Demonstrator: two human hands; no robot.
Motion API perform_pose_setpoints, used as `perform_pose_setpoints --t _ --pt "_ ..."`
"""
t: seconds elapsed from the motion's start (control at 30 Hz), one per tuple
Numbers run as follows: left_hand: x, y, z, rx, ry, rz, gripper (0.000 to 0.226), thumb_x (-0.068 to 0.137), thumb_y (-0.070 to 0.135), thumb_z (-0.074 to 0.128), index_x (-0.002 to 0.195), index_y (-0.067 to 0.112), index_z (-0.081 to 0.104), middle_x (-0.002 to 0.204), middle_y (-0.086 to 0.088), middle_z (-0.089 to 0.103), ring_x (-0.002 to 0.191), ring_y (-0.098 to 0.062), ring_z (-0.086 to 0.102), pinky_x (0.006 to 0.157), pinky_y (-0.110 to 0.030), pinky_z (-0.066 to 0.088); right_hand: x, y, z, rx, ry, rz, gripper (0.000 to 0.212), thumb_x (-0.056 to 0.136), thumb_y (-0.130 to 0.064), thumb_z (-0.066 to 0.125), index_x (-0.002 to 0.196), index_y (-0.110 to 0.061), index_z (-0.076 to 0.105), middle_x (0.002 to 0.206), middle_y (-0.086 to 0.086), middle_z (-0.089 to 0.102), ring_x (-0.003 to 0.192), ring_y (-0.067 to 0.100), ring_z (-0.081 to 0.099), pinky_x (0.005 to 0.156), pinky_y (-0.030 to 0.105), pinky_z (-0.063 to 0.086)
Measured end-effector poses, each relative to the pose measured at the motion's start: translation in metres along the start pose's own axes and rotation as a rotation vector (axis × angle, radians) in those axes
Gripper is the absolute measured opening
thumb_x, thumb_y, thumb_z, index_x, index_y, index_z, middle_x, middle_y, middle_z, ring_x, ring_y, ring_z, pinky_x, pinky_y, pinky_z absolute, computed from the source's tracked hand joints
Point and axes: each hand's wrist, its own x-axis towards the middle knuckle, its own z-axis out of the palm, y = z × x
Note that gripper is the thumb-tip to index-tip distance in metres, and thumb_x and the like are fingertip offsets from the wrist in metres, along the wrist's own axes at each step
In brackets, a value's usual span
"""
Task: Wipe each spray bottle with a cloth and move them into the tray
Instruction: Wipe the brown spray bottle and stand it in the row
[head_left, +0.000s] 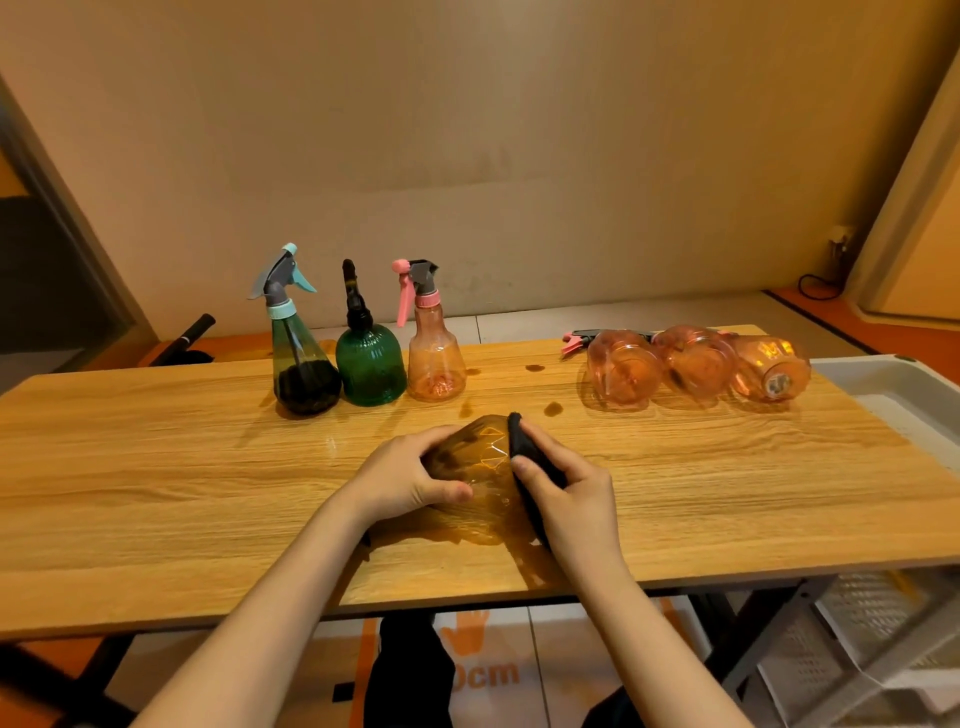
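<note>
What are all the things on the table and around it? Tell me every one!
standing spray bottles: 3, dark teal, green, pink; back left of table
lying pink bottles: 3, pink-orange; back right, on their sides
amber bottle: 1, brown-orange; front middle, held
cloth: 1, black; pressed on amber bottle
tray: 1, white; right end of table
table: 1, light wood
wet spots: several, dark; mid table
left hand: grips amber bottle
right hand: holds cloth
</note>
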Motion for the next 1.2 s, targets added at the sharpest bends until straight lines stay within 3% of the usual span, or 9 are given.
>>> perform_pose_setpoints --t 0.23,0.47,0.53,0.63,0.77,0.93,1.0,1.1,1.2 --pt "0.0 0.001 0.0 0.009 -0.003 -0.006 0.104 0.029 0.097 0.055 0.121 0.051 0.045 0.116 0.017 0.06 0.109 -0.006 0.055 0.092 -0.027 0.044 0.013 0.005 0.0 -0.002 0.089 0.135 0.026 0.087 -0.006 0.061 0.113 -0.01 0.065 0.112 0.001 0.065 0.111 0.012 0.057 0.096 0.024 0.045" --pt "-0.001 0.002 0.0 0.023 -0.009 -0.029 0.097 0.045 0.074 0.064 0.134 0.039 0.047 0.124 0.014 0.058 0.116 -0.01 0.053 0.096 -0.028 0.043 -0.005 -0.007 0.008 -0.072 0.068 -0.009 0.035 0.086 -0.001 0.06 0.117 -0.018 0.061 0.115 -0.011 0.059 0.112 -0.004 0.051 0.093 0.005 0.038" --pt "-0.001 0.002 -0.001 0.028 -0.007 -0.027 0.096 0.045 0.074 0.064 0.133 0.039 0.047 0.123 0.013 0.058 0.116 -0.01 0.053 0.096 -0.029 0.043 -0.019 0.004 0.004 -0.064 0.078 0.042 0.036 0.087 -0.002 0.06 0.114 -0.025 0.061 0.117 -0.009 0.061 0.11 -0.003 0.053 0.096 0.014 0.042" --pt "-0.002 0.003 0.0 0.033 -0.003 -0.028 0.095 0.045 0.074 0.062 0.133 0.039 0.046 0.122 0.015 0.056 0.115 -0.01 0.051 0.094 -0.027 0.041 -0.013 0.014 0.003 -0.044 0.123 0.161 0.03 0.088 -0.005 0.06 0.115 -0.017 0.065 0.116 -0.003 0.064 0.111 0.012 0.058 0.097 0.04 0.047" --pt "-0.004 0.003 0.001 0.047 0.005 -0.034 0.102 0.044 0.075 0.061 0.137 0.035 0.046 0.125 0.012 0.056 0.116 -0.011 0.051 0.096 -0.029 0.042 0.014 -0.002 0.01 -0.049 0.15 0.173 0.03 0.089 -0.006 0.059 0.118 -0.01 0.063 0.118 0.001 0.063 0.112 0.01 0.054 0.098 0.024 0.042" --pt "-0.002 0.001 0.0 0.078 0.012 -0.033 0.104 0.045 0.076 0.06 0.139 0.035 0.044 0.13 0.01 0.057 0.119 -0.012 0.051 0.096 -0.029 0.042 0.0 -0.016 0.008 -0.093 0.059 0.012 0.033 0.087 -0.002 0.06 0.117 -0.014 0.063 0.114 -0.01 0.059 0.112 -0.002 0.051 0.09 0.004 0.038" --pt "-0.002 0.0 0.0 0.079 0.01 -0.031 0.105 0.044 0.077 0.06 0.139 0.036 0.044 0.13 0.01 0.056 0.119 -0.012 0.05 0.097 -0.029 0.041 -0.012 -0.004 0.003 -0.068 0.058 0.052 0.034 0.086 -0.002 0.061 0.113 -0.023 0.064 0.117 -0.009 0.061 0.112 0.001 0.054 0.094 0.012 0.043" --pt "-0.002 0.001 0.0 0.082 0.009 -0.033 0.106 0.043 0.077 0.058 0.139 0.035 0.044 0.128 0.01 0.056 0.116 -0.01 0.049 0.093 -0.026 0.04 -0.009 0.013 -0.001 -0.043 0.101 0.176 0.03 0.087 -0.005 0.061 0.104 -0.029 0.068 0.111 -0.003 0.067 0.105 0.02 0.062 0.091 0.046 0.05" --pt "-0.003 0.002 0.001 0.073 0.017 -0.031 0.105 0.043 0.076 0.057 0.139 0.035 0.044 0.123 0.013 0.055 0.115 -0.011 0.049 0.093 -0.027 0.04 0.014 0.006 0.004 -0.065 0.148 0.227 0.026 0.088 -0.006 0.061 0.111 -0.014 0.067 0.11 0.003 0.067 0.105 0.018 0.061 0.095 0.044 0.047"
